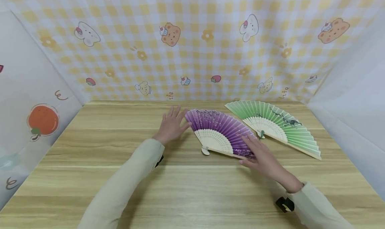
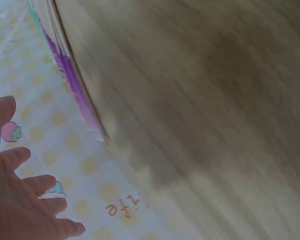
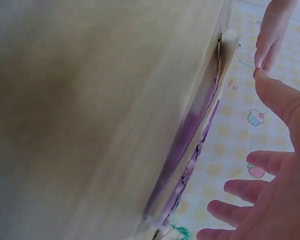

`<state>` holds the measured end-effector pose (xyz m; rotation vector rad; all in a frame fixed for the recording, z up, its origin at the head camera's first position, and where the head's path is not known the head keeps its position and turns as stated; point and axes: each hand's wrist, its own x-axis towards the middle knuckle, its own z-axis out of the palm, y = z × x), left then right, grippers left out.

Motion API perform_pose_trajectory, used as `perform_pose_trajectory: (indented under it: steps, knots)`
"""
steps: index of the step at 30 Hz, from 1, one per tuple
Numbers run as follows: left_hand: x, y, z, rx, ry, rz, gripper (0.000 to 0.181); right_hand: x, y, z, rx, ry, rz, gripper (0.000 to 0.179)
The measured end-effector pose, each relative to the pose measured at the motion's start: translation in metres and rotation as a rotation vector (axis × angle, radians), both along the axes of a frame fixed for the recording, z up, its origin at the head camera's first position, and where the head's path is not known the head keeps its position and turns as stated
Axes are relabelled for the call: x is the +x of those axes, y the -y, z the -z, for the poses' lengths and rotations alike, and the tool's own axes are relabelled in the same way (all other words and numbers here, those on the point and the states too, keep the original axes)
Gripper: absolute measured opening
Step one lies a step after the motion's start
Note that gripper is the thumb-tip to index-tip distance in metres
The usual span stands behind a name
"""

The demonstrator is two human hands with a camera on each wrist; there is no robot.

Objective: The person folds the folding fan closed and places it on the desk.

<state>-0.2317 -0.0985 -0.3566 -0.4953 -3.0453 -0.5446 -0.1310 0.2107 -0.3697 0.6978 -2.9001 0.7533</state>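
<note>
A purple folding fan (image 1: 215, 125) with pale pierced ribs lies spread on the wooden table, its pivot toward the front. My left hand (image 1: 172, 124) hovers beside its upper left corner, fingers spread, holding nothing. Over the fan's right end is my right hand (image 1: 264, 157), fingers extended and apart, overlapping the purple edge in the head view. In the right wrist view this hand (image 3: 270, 195) shows a gap to the fan (image 3: 190, 155). The left wrist view has the left hand (image 2: 30, 195) with fingers splayed, apart from the fan's tip (image 2: 92, 120).
A green folding fan (image 1: 278, 122) lies spread behind and to the right of the purple one, a small green tassel (image 1: 262, 134) at its pivot. A yellow checked cloth (image 1: 192, 55) hangs at the table's (image 1: 99, 148) back edge. White printed sheets (image 1: 33, 95) hang at the sides.
</note>
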Motion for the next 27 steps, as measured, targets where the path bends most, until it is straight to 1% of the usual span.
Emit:
perform_pose_trajectory:
  steps: [5,10,14,17,20,22,24,27]
  knots:
    - [-0.008,0.0,0.005,0.08,0.043,0.042,0.063,0.006,-0.008,0.002,-0.065,0.031,0.001,0.077]
    - [-0.017,-0.001,0.009,0.145,0.083,0.074,0.065,0.01,-0.015,0.004,-0.138,0.036,-0.007,0.079]
    - [-0.024,0.0,0.012,0.26,0.133,0.08,0.065,0.013,-0.021,0.006,-0.187,0.039,0.008,0.078]
    - [-0.029,0.003,0.015,0.347,0.186,0.046,0.065,0.014,-0.025,0.008,-0.207,0.029,0.015,0.075]
    - [-0.034,0.006,0.018,0.407,0.241,-0.002,0.065,0.016,-0.028,0.008,-0.219,0.041,0.035,0.073]
    - [-0.037,0.008,0.019,0.438,0.274,-0.03,0.066,0.018,-0.03,0.007,-0.223,0.071,0.072,0.073]
    - [-0.039,0.009,0.019,0.468,0.3,-0.046,0.066,0.019,-0.032,0.005,-0.221,0.113,0.117,0.072]
    - [-0.043,0.011,0.019,0.507,0.33,-0.064,0.067,0.021,-0.035,0.003,-0.247,0.168,0.17,0.07]
